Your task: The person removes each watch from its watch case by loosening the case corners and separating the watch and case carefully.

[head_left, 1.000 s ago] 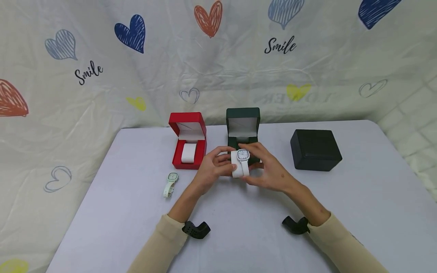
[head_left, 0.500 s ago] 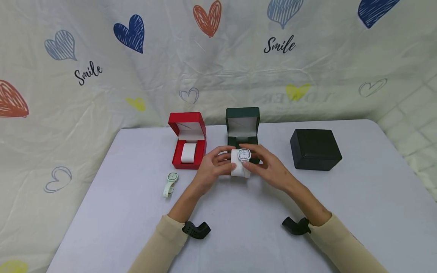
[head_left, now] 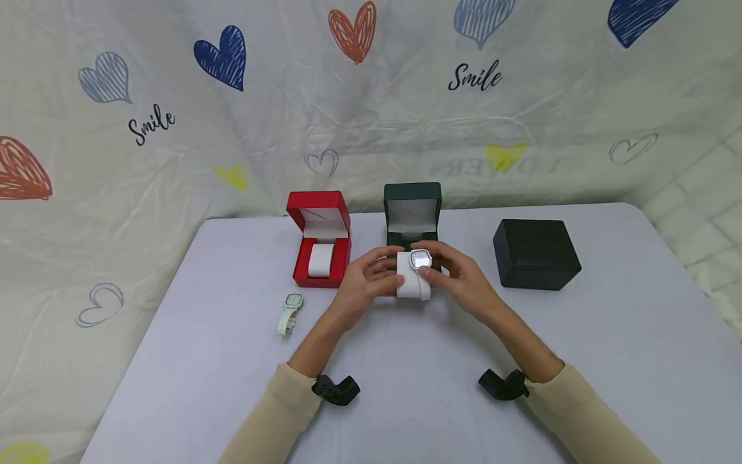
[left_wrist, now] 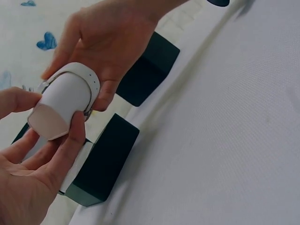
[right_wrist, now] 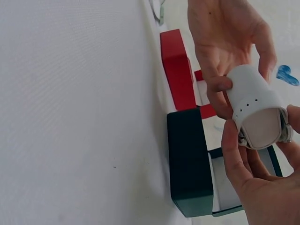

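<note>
My left hand [head_left: 364,283] pinches one end of a white watch cushion [left_wrist: 56,108] between thumb and fingers. At the cushion's other end, my right hand [head_left: 466,280] pinches a white wristwatch [head_left: 420,259] fitted round it, with the thumb at the lower edge of the watch face. The strap [left_wrist: 89,77], dotted with holes, circles the cushion in the left wrist view. Both hands are in front of the open dark green watch box [head_left: 412,193] and cover much of its base. A second pale watch [head_left: 288,314] lies on the table to the left.
An open red watch box [head_left: 297,264] with a white cushion [head_left: 321,260] inside stands left of the green one. At the right is a closed black box [head_left: 538,254]. A cloth printed with hearts [head_left: 220,57] hangs behind the white table [head_left: 394,399].
My right thumb has risen from the lower strap to the watch face's edge. The cushion and watch have shifted slightly right, while my left hand keeps its grip.
</note>
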Motion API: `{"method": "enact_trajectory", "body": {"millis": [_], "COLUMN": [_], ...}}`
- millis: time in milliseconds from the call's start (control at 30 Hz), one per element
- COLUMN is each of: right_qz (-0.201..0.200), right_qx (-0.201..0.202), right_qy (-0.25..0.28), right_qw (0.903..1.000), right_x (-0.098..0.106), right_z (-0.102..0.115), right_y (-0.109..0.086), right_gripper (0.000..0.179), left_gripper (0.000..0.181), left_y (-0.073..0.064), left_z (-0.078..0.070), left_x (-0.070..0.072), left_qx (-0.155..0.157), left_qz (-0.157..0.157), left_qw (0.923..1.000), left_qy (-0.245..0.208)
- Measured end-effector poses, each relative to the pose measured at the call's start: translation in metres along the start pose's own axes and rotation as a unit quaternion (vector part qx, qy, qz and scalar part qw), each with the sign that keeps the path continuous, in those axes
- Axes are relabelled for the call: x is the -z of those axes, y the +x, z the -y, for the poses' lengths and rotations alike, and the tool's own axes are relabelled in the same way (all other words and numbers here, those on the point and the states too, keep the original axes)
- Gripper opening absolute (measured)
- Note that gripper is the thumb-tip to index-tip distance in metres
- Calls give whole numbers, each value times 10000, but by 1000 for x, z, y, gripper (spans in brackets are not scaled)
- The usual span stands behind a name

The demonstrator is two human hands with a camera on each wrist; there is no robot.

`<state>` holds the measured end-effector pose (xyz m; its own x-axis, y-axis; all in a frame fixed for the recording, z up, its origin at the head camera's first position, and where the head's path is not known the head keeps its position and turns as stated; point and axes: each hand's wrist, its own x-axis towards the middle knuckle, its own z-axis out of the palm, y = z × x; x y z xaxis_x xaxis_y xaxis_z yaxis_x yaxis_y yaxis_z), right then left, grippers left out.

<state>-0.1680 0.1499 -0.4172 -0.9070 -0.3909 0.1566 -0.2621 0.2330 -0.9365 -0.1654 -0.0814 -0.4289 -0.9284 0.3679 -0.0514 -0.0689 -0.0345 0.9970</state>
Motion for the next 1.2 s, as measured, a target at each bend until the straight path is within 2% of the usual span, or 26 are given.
{"method": "enact_trajectory", "body": {"millis": [200, 500, 867, 1067, 1200], "right_qz": [84, -50, -211, -305, -423], "right_qx": [75, 271, 295, 267, 415], "right_qy": [-25, 33, -59, -177, -171], "right_qw": [9999, 9996, 9993, 9990, 9981], "right_x": [1, -2, -6, -8, -11], "right_z": [1, 0, -2, -2, -3], "right_y": [-1, 2, -1, -2, -2], "right_gripper": [46, 44, 43, 43, 43], "left_gripper": [56, 53, 50, 48, 46], "left_y": [1, 1, 2, 1, 2], "left_z": [0, -2, -2, -4, -4], "left_x": [2, 0, -3, -3, -4], "left_qx": [-39, -127, 124, 160, 168], "left_qz": [61, -27, -143, -168, -243], "left_qw": [9999, 9999, 9998, 9997, 9995], "left_qy": [86, 20, -7, -4, -69]}}
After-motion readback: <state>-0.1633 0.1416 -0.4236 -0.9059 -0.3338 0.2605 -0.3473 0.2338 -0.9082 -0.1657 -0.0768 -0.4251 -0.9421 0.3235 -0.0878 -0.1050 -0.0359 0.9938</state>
